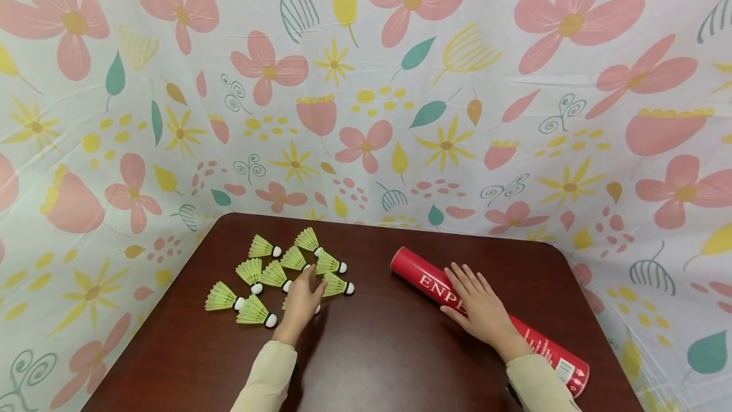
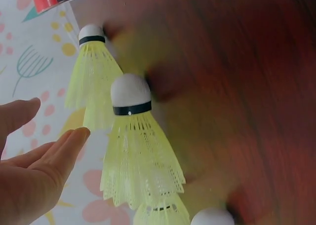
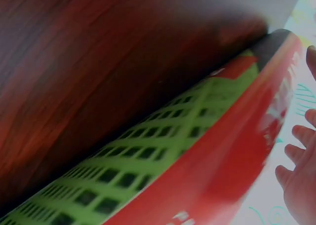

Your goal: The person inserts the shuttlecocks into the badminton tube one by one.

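Observation:
Several yellow shuttlecocks with white tips and black bands lie in a loose group at the left of the table. Over the right part of this group reaches my left hand, thumb and fingers spread apart with nothing between them. It partly hides one shuttlecock beneath it. In the left wrist view, another shuttlecock shows large beside the fingertips. My right hand lies with extended fingers across the middle of a red tube with white lettering. A green grid pattern covers the tube's side in the right wrist view.
The dark reddish-brown table has rounded back corners. Behind it and along both sides hangs a white cloth printed with flowers and leaves. The tube lies diagonally on the right half, its lower end near the table's right edge.

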Motion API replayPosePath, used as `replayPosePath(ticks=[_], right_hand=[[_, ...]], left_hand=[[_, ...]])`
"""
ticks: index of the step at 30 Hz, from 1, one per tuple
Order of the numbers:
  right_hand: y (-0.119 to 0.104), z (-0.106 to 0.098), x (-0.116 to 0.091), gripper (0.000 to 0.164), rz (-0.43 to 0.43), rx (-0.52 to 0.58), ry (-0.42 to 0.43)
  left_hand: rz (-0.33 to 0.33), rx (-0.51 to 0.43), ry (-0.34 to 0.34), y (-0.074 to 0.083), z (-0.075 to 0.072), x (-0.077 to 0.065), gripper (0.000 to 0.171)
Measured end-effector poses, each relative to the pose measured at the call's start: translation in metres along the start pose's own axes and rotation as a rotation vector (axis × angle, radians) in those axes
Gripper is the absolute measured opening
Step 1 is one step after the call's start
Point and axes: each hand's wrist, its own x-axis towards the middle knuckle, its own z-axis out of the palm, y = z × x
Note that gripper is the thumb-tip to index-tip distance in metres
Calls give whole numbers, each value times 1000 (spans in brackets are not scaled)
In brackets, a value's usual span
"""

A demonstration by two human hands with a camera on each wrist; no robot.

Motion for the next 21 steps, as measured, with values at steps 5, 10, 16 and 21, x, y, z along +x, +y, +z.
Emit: replayPosePath(ticks=[5, 10, 16, 21], right_hand=[[7, 7, -7, 84, -29, -4, 4], [12, 11, -13, 84, -48, -7, 0], [12, 11, -17, 86, -75, 16, -17], [12, 12, -18, 88, -94, 28, -24]], left_hand=[[-26, -19, 13, -3, 6, 0, 45], [-21, -5, 41, -5, 11, 0, 36], [-22, 22, 32, -8, 16, 0, 26], [-24, 45, 42, -9, 18, -1, 18]])
